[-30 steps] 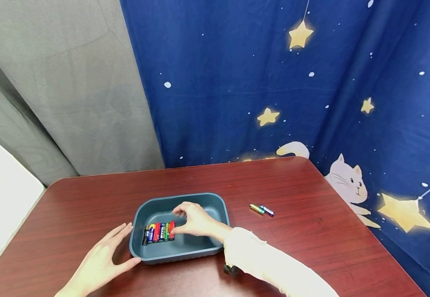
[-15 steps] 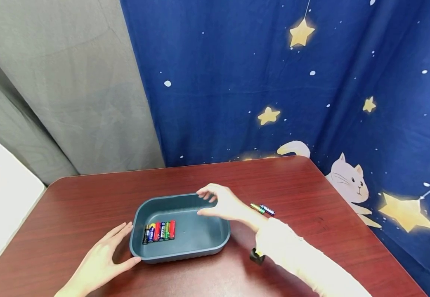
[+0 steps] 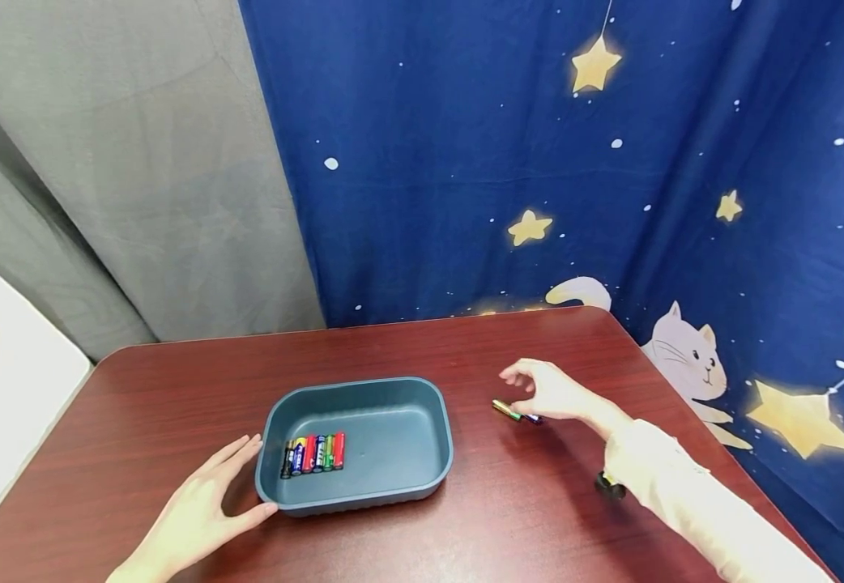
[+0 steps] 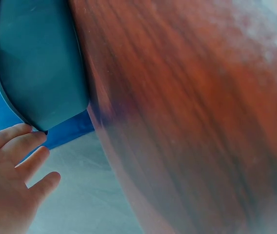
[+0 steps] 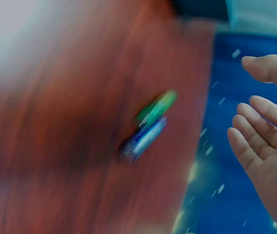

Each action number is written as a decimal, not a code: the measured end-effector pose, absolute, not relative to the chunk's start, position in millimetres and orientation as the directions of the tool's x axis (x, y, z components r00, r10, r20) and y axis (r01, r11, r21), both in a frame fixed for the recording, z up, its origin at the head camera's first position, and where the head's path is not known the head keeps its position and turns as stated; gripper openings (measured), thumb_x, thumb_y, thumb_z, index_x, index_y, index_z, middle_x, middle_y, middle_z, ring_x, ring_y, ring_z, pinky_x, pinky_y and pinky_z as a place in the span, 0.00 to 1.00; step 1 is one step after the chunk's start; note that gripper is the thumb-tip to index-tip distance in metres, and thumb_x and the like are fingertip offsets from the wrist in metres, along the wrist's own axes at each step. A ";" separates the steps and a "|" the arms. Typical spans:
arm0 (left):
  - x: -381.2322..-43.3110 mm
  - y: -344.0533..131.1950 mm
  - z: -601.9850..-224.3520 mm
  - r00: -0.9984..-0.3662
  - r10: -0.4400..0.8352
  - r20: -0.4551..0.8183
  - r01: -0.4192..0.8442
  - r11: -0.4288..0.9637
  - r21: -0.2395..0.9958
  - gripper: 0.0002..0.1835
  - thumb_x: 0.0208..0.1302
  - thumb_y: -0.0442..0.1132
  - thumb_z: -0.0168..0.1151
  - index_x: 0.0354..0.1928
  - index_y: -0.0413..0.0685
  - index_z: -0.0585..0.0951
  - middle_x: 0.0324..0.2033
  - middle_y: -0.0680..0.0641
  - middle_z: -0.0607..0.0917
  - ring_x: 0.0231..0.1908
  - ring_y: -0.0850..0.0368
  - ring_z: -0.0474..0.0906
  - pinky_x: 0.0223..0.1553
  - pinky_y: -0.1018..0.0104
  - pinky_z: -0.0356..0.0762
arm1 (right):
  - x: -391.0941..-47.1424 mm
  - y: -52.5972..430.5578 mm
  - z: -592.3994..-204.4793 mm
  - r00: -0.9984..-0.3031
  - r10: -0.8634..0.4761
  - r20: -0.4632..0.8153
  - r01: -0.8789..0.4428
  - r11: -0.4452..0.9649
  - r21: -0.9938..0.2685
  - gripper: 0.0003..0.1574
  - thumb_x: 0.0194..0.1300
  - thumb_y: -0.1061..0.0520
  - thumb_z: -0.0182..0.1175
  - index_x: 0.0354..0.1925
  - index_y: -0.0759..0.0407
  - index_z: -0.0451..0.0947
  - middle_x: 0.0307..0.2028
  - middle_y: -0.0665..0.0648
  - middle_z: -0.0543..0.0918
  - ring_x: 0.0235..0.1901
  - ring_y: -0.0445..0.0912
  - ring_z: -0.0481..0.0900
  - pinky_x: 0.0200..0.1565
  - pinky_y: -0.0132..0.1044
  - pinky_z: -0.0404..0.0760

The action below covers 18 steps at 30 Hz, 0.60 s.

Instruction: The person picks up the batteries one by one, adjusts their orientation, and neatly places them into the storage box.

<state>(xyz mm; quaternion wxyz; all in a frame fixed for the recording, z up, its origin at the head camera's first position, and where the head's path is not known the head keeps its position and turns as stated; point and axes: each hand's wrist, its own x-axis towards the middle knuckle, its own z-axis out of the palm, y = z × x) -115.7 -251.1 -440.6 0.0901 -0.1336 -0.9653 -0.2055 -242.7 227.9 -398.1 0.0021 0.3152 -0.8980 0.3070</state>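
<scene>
A dark teal plastic tray (image 3: 400, 453) rests on the table, with a row of several batteries (image 3: 313, 453) side by side in its left part. My left hand (image 3: 199, 506) lies at the tray's left end, fingertips and thumb at the rim; the left wrist view shows the fingers (image 4: 24, 141) fairly straight along it. Over to the right, my right hand (image 3: 556, 390) is above two loose batteries, fingers relaxed and holding nothing. One is a green and gold battery (image 3: 505, 410); the other, a blue and white battery (image 5: 146, 139), is partly hidden by the hand in the head view.
The reddish-brown wooden table (image 3: 422, 551) carries all of this. Behind it hang a grey curtain (image 3: 138, 202) and a blue star-patterned curtain (image 3: 429, 162). A white surface (image 3: 6, 405) borders the table at the left.
My right hand has left the inside of the tray and moved right, over to the two loose batteries. The left hand stays at the tray, and the row of batteries keeps its place.
</scene>
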 end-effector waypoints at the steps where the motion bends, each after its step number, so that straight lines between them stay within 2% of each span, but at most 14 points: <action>1: -115.8 -251.2 -440.3 -0.948 0.221 0.228 0.294 0.880 0.372 0.46 0.43 0.67 0.64 0.62 0.46 0.69 0.59 0.40 0.71 0.58 0.43 0.64 0.48 0.38 0.70 | -242.8 235.2 -400.5 -0.800 -0.575 0.172 -0.567 0.627 -0.534 0.26 0.43 0.61 0.67 0.45 0.65 0.75 0.38 0.59 0.81 0.37 0.51 0.78 0.38 0.41 0.79; 5: -115.7 -251.9 -439.6 -0.949 0.219 0.228 0.293 0.881 0.371 0.46 0.43 0.67 0.64 0.62 0.46 0.69 0.59 0.40 0.71 0.58 0.43 0.64 0.48 0.38 0.70 | -244.9 255.2 -409.6 -0.782 -0.614 0.105 -0.585 0.666 -0.462 0.26 0.41 0.64 0.66 0.43 0.69 0.75 0.35 0.61 0.80 0.36 0.53 0.78 0.38 0.41 0.78; 10: -116.1 -252.4 -438.5 -0.949 0.217 0.229 0.291 0.883 0.369 0.46 0.44 0.67 0.64 0.62 0.46 0.69 0.58 0.40 0.71 0.58 0.43 0.64 0.48 0.38 0.70 | -249.3 263.6 -422.4 -0.753 -0.651 0.095 -0.627 0.666 -0.403 0.25 0.38 0.67 0.64 0.41 0.70 0.74 0.33 0.60 0.80 0.35 0.53 0.77 0.40 0.40 0.77; 14: -116.0 -251.0 -437.9 -0.954 0.208 0.215 0.277 0.886 0.372 0.46 0.44 0.67 0.63 0.62 0.46 0.68 0.59 0.40 0.71 0.58 0.43 0.64 0.48 0.37 0.70 | -251.3 264.5 -428.4 -0.744 -0.663 0.086 -0.633 0.658 -0.406 0.26 0.37 0.69 0.63 0.41 0.70 0.74 0.33 0.59 0.79 0.35 0.52 0.76 0.40 0.40 0.77; 18: -116.0 -249.4 -436.6 -0.957 0.204 0.205 0.269 0.887 0.375 0.46 0.44 0.68 0.63 0.62 0.46 0.68 0.59 0.39 0.71 0.58 0.42 0.65 0.47 0.36 0.70 | -252.4 266.1 -431.1 -0.750 -0.657 0.073 -0.609 0.645 -0.461 0.27 0.36 0.69 0.63 0.42 0.69 0.74 0.33 0.59 0.79 0.34 0.51 0.75 0.38 0.38 0.77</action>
